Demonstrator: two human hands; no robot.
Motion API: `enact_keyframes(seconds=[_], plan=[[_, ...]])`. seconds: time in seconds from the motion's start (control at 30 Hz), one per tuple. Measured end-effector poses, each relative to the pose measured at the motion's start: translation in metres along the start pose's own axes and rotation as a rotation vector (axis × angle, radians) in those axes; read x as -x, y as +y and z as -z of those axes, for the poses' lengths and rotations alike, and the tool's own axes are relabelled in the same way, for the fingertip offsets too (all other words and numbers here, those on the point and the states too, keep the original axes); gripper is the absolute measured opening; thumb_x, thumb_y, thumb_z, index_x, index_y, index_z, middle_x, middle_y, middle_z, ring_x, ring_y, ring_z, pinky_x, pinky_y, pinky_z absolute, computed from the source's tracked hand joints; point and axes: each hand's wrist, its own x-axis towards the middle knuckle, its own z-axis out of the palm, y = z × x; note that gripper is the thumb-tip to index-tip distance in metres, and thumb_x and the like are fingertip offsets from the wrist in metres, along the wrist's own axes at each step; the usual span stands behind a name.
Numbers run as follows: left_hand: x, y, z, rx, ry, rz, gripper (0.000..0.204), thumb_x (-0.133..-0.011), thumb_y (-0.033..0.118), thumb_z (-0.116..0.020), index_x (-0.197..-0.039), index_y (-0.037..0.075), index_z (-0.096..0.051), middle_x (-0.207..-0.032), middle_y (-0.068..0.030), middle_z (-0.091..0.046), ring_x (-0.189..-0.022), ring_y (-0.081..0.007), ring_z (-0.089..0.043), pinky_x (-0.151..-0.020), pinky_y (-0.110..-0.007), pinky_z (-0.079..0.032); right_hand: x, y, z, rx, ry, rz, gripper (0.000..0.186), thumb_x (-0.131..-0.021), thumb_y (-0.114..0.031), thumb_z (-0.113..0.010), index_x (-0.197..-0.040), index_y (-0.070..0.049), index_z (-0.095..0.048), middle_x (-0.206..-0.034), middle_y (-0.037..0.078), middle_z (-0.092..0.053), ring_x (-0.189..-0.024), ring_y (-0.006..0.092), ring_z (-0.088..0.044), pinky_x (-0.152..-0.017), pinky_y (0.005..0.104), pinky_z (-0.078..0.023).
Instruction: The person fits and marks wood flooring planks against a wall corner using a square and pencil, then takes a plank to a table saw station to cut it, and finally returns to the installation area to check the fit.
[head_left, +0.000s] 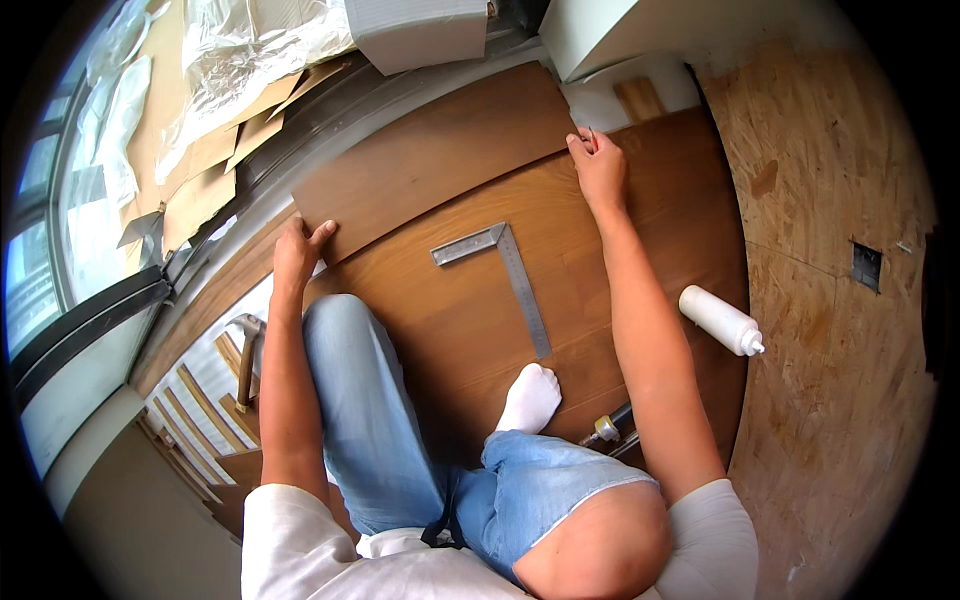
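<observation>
A brown wooden floorboard [440, 150] lies aslant in front of me, on top of the laid wooden floor. My left hand [298, 248] grips its near left end, thumb on the top face and fingers at the edge. At the board's far right corner is my right hand [602, 172], closed in a pinch on a thin, pencil-like stick whose tip shows between the fingers. A metal try square [522, 290] rests on the floor between my arms, just ahead of my socked foot.
A hammer [246, 365] lies by my left forearm, near wooden battens [205, 410]. Right of my right arm lies a white squeeze bottle [718, 320]. A partly hidden tool [608, 428] is beside my knee. Cardboard [205, 205] and a white box [425, 35] stand beyond the board.
</observation>
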Motion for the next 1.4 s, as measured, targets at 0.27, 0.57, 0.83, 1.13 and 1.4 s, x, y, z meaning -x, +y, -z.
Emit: enact_keyframes(seconds=[0.27, 0.57, 0.83, 1.13, 1.4], plan=[[-0.005, -0.012, -0.005, -0.210, 0.017, -0.044, 0.069, -0.088, 0.064, -0.070, -0.099, -0.003, -0.060, -0.091, -0.0283, -0.071, -0.092, -0.0484, -0.067, -0.081, -0.056, -0.050, 0.006, 0.003, -0.014, 0.191, 0.178, 0.174, 0.035, -0.096, -0.035, -0.068, -0.116, -0.006, -0.074, -0.106, 0.017, -0.076, -0.098, 0.0343, -0.072, -0.084, 0.0435, -0.056], [0.006, 0.022, -0.001, -0.296, 0.212, -0.126, 0.082, -0.078, 0.046, -0.086, -0.141, 0.003, -0.054, -0.145, -0.0240, -0.053, -0.130, -0.0417, -0.053, -0.106, -0.048, -0.047, 0.014, 0.004, -0.022, 0.274, 0.300, 0.278, 0.030, -0.098, -0.033, -0.066, -0.118, -0.011, -0.073, -0.106, 0.011, -0.075, -0.095, 0.0336, -0.072, -0.080, 0.0441, -0.057], [-0.027, 0.075, -0.013, -0.255, 0.065, -0.340, 0.122, -0.053, 0.046, -0.097, -0.153, 0.001, -0.044, -0.157, -0.0224, -0.043, -0.145, -0.0441, -0.038, -0.120, -0.048, -0.036, 0.017, 0.002, -0.027, 0.319, 0.328, 0.307, 0.029, -0.099, -0.032, -0.065, -0.118, -0.011, -0.073, -0.107, 0.012, -0.075, -0.096, 0.0345, -0.072, -0.080, 0.0451, -0.057], [-0.048, 0.074, -0.011, -0.287, 0.004, -0.421, 0.129, -0.043, 0.044, -0.100, -0.154, 0.009, -0.045, -0.151, -0.0213, -0.047, -0.140, -0.0416, -0.044, -0.116, -0.051, -0.039, 0.020, -0.002, -0.032, 0.301, 0.283, 0.254, 0.029, -0.100, -0.031, -0.063, -0.119, -0.012, -0.072, -0.110, 0.008, -0.075, -0.096, 0.0324, -0.072, -0.080, 0.0438, -0.057], [-0.064, 0.105, -0.013, -0.344, -0.110, -0.359, 0.119, -0.042, 0.045, -0.101, -0.144, 0.005, -0.053, -0.142, -0.0236, -0.051, -0.135, -0.0456, -0.045, -0.110, -0.053, -0.042, 0.018, 0.000, -0.021, 0.328, 0.310, 0.274, 0.028, -0.099, -0.030, -0.064, -0.119, -0.012, -0.072, -0.106, 0.010, -0.075, -0.095, 0.0326, -0.072, -0.080, 0.0436, -0.057]])
